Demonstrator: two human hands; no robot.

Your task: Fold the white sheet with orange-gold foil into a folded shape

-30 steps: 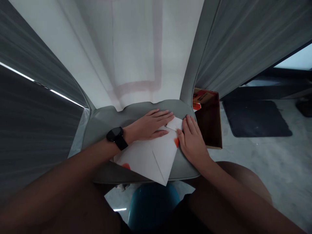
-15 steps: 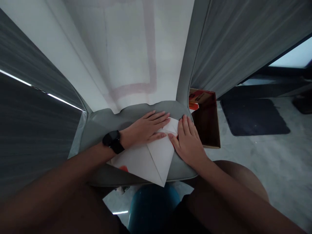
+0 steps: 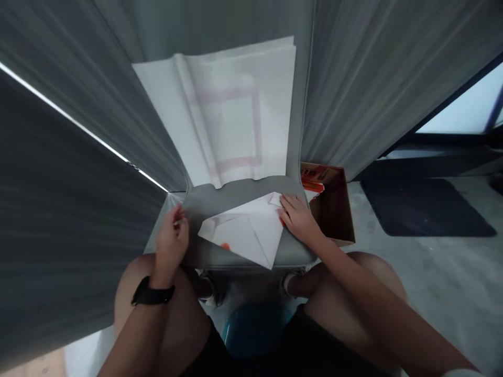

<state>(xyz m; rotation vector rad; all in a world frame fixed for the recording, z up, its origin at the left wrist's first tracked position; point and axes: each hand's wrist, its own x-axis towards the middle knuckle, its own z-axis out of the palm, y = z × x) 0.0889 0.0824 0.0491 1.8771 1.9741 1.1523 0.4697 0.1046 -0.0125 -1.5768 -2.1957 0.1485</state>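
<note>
Folded white paper (image 3: 245, 230) sits mid-frame on a grey cushion (image 3: 220, 201). I have the right grip (image 3: 298, 220) open, pressing flat on its right edge; the left grip (image 3: 171, 243) is raised and curled narrow, holding nothing I can make out.

Your grey padded seat (image 3: 208, 201) carries a folded white paper (image 3: 245, 230) with red marks. On the pale floor (image 3: 432, 293) to your right, an open cardboard box (image 3: 330, 225) and a dark mat (image 3: 424, 209) lie well apart.
</note>
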